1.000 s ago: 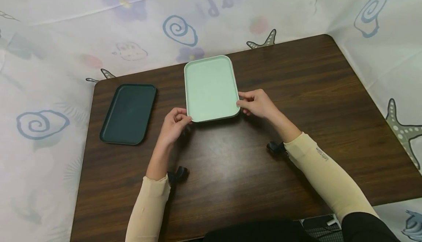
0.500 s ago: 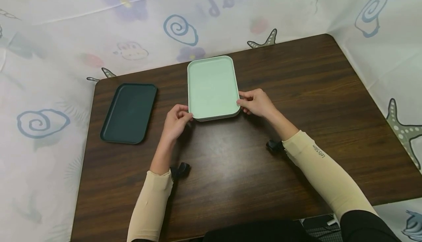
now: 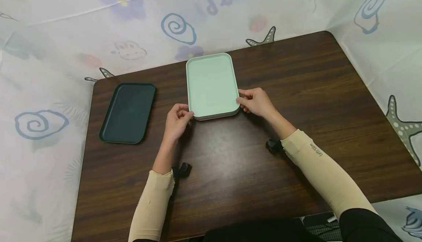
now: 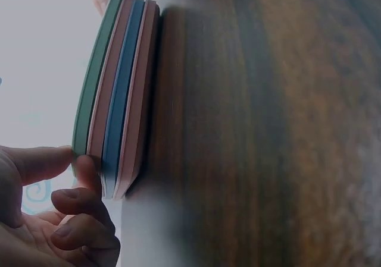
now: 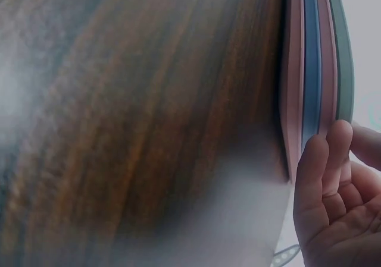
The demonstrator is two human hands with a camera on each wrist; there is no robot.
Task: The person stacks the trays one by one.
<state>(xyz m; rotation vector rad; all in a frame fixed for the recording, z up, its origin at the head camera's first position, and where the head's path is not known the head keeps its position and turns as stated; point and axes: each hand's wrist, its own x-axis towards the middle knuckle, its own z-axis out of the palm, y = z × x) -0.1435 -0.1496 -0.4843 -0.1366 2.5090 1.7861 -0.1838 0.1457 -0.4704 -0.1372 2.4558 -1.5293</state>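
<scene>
A light green tray (image 3: 212, 84) lies on top of a stack near the table's back edge. Beneath it, the left wrist view shows a pink tray (image 4: 109, 79), a blue tray (image 4: 122, 100) and another pink tray (image 4: 137, 100), edges nearly in line. My left hand (image 3: 177, 120) pinches the green tray at its near left corner, thumb on the rim and index finger below. On the right side my right hand (image 3: 257, 103) pinches the same tray's edge near the front corner, its fingertips beside the stack in the right wrist view.
A dark green tray (image 3: 128, 113) lies flat on the left part of the brown wooden table (image 3: 296, 88). Behind the table hangs a white printed cloth (image 3: 145, 26), close to the stack's far end.
The green tray's left side has shifted slightly right and its near edge backward, so more of the stack's front shows below it. My left hand moved with it; my right hand barely moved.
</scene>
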